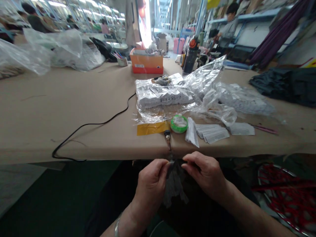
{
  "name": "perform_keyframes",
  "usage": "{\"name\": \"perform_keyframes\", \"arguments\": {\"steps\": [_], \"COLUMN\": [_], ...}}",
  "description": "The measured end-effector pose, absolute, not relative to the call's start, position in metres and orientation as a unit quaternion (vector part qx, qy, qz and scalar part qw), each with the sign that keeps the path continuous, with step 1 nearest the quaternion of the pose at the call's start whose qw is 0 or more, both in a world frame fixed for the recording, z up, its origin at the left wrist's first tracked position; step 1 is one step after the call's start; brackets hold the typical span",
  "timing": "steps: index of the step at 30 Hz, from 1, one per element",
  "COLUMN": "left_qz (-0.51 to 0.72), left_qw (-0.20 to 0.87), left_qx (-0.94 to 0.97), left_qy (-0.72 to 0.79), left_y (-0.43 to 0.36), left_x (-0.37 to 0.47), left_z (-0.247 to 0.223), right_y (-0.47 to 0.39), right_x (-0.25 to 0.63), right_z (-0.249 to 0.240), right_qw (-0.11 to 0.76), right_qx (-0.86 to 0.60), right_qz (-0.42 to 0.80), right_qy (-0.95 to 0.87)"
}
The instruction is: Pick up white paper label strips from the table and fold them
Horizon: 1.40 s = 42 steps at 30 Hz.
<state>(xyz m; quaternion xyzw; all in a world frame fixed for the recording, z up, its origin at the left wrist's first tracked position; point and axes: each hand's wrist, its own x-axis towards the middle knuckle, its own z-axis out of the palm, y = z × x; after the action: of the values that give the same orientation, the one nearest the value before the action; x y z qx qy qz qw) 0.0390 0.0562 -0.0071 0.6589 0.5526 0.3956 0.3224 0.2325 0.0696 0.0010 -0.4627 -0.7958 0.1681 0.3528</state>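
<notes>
My left hand point(154, 176) pinches the top of a bunch of thin grey strips point(174, 187), which hang down over my dark lap below the table edge. Just right of them, my right hand point(203, 171) has its thumb and forefinger held a little apart, with nothing visible between them. Beyond the hands, a soldering-iron-like tool point(168, 140) lies at the table's front edge, its metal tip towards the strips. Near it are a strip of amber tape point(151, 128), a green round container point(179, 124) with white material, and fanned printed labels point(212, 132).
Clear plastic point(163, 97) wraps white stacks on the brown table point(74, 89). A black cord point(98, 123) curves across the left. Farther back stand an orange box point(147, 62) and a dark bottle point(190, 57). A basket of red material point(288, 194) sits low right. People are in the background.
</notes>
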Motion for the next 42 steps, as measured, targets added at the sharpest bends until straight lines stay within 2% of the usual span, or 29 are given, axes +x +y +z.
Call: {"name": "perform_keyframes", "arguments": {"steps": [3,5,8,12,16,20,22,27,30,32,35,38,42], "left_qz": [0.398,0.394,0.388,0.391,0.369,0.375,0.388,0.397,0.374,0.359,0.355,0.352,0.335], "left_qw": [0.323,0.320,0.338,0.403,0.549,0.780,0.825,0.810,0.797,0.790,0.784,0.775,0.778], "left_qx": [0.646,0.641,0.633,0.605,0.519,0.264,0.173,0.144,0.175,0.197,0.221,0.225,0.200], "left_qy": [0.566,0.576,0.578,0.565,0.541,0.425,0.373,0.407,0.440,0.457,0.459,0.473,0.492], "left_y": [0.053,0.052,0.048,0.044,0.045,0.047,0.050,0.056,0.055,0.052,0.049,0.048,0.049], "left_x": [0.030,0.026,0.026,0.039,0.066,0.094,0.104,0.115,0.114,0.113,0.112,0.113,0.114], "left_z": [-0.024,-0.035,-0.041,-0.032,-0.013,0.002,0.004,0.003,0.003,0.002,-0.004,-0.009,-0.006], "right_y": [0.076,0.082,0.087,0.087,0.076,0.049,0.035,0.034,0.056,0.070,0.082,0.083,0.078], "right_x": [0.258,0.270,0.279,0.284,0.283,0.271,0.264,0.271,0.292,0.307,0.324,0.333,0.332], "right_z": [0.003,0.002,-0.004,-0.008,0.003,0.012,0.010,0.001,-0.004,-0.008,-0.017,-0.021,-0.016], "right_qw": [0.338,0.292,0.233,0.269,0.333,0.365,0.353,0.326,0.312,0.272,0.230,0.268,0.361], "right_qx": [-0.493,-0.521,-0.531,-0.517,-0.470,-0.401,-0.371,-0.359,-0.462,-0.533,-0.558,-0.537,-0.516], "right_qz": [0.014,-0.064,-0.111,-0.137,-0.130,-0.093,-0.067,-0.043,-0.093,-0.138,-0.162,-0.152,-0.122], "right_qy": [-0.802,-0.799,-0.807,-0.801,-0.807,-0.835,-0.857,-0.873,-0.825,-0.789,-0.780,-0.785,-0.767]}}
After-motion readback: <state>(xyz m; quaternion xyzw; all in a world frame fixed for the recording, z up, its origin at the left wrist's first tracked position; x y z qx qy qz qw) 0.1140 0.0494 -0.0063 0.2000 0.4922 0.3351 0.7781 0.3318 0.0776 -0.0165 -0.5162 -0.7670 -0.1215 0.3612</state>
